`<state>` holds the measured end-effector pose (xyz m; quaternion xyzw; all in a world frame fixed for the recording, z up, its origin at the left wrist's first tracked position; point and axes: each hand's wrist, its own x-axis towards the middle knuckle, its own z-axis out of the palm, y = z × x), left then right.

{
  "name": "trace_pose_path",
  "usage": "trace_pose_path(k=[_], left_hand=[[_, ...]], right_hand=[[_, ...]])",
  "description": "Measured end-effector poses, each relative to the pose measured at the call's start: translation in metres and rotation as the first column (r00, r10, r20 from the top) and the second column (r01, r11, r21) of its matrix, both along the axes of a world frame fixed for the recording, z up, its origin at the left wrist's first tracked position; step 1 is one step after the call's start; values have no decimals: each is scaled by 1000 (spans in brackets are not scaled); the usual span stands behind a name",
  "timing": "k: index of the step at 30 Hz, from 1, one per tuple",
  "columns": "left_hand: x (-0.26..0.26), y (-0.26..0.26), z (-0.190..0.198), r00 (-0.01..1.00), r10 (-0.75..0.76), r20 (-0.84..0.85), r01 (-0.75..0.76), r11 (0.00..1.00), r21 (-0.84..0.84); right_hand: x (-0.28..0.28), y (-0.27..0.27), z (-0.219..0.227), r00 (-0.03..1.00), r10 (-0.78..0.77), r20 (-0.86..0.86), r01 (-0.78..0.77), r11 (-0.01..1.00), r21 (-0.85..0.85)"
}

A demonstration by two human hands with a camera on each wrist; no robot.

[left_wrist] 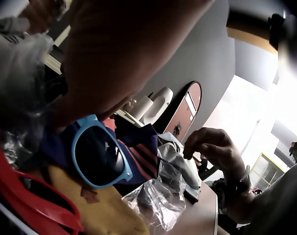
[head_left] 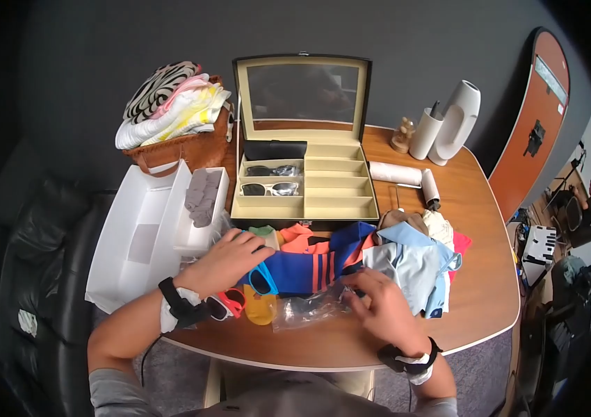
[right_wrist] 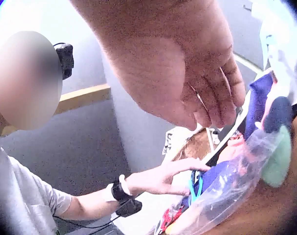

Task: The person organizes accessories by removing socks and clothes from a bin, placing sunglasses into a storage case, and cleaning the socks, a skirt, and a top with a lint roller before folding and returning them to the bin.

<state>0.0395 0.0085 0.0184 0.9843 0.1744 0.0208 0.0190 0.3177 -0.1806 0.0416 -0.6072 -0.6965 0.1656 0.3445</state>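
Observation:
My left hand point(head_left: 229, 260) grips a pair of blue-framed sunglasses point(head_left: 263, 279) from above, fingers across the frame. One dark lens shows below the hand; the left wrist view shows this lens point(left_wrist: 98, 154) up close. Red-framed sunglasses point(head_left: 227, 304) lie beside that wrist, next to a yellow cloth piece point(head_left: 260, 306). My right hand point(head_left: 379, 306) hovers with bent fingers near the right end of a clear plastic bag point(head_left: 309, 311), holding nothing. Under and behind the sunglasses spreads a navy garment with coral stripes point(head_left: 295, 271).
An open display case point(head_left: 341, 182) holds two pairs of sunglasses and a black case. White boxes point(head_left: 135, 236) stand left, one with grey rolled cloth. A brown basket point(head_left: 184, 154) carries folded clothes. Light blue clothing point(head_left: 410, 260) lies right; lint rollers point(head_left: 396, 174) and a white vase point(head_left: 457, 125) stand behind.

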Motion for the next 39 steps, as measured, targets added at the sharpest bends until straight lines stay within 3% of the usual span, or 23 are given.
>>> trace_pose_path(k=[4,7,9,11,13,16,19,22,25,26,29,32,36,39], left_hand=[[5,-10,10,1000,22,14,-22,999,40],[22,-42,23,981,91,171,-36,953,-301],[44,-79,15,947,162,277,-26,899,-438],[69,-117,-5,944,240,228,-126,897,-423],[85,-140,-25,905,315,287,-208,914,-349],[96,-141,-40,916,338,216,-255,906,-338],[92,-141,-44,919,295,260,-198,919,-341],[80,-140,-34,885,313,346,-150,893,-424],[63,-143,-22,766,488,418,111,541,-834],[56,-141,-27,768,455,451,190,511,-838],[44,-139,-13,795,484,365,390,52,-919],[36,-132,-15,816,493,303,469,-256,-845],[31,-130,-27,827,512,232,492,-458,-740],[29,-129,-29,837,512,191,484,-532,-694]], right_hand=[[7,-33,-8,967,-194,-164,180,979,-95],[6,-48,-19,945,-256,-205,228,962,-150],[4,-51,-28,937,-277,-214,245,956,-163],[-1,-45,-35,930,-300,-213,264,947,-185],[-4,-37,-42,935,-312,-169,287,945,-159],[-6,-26,-51,946,-314,-75,309,948,-73],[-4,-24,-50,956,-270,-114,243,947,-210],[2,-26,-53,811,-211,-546,50,954,-295],[-4,-27,-41,553,-203,-808,-51,960,-276],[-9,-26,-35,553,-162,-817,-56,971,-231],[-15,-22,-27,672,23,-740,-145,984,-101],[-21,-17,-31,580,98,-808,-217,976,-37],[-32,-16,-22,363,105,-926,-282,959,-2],[-34,-14,-18,364,155,-918,-303,952,41]])
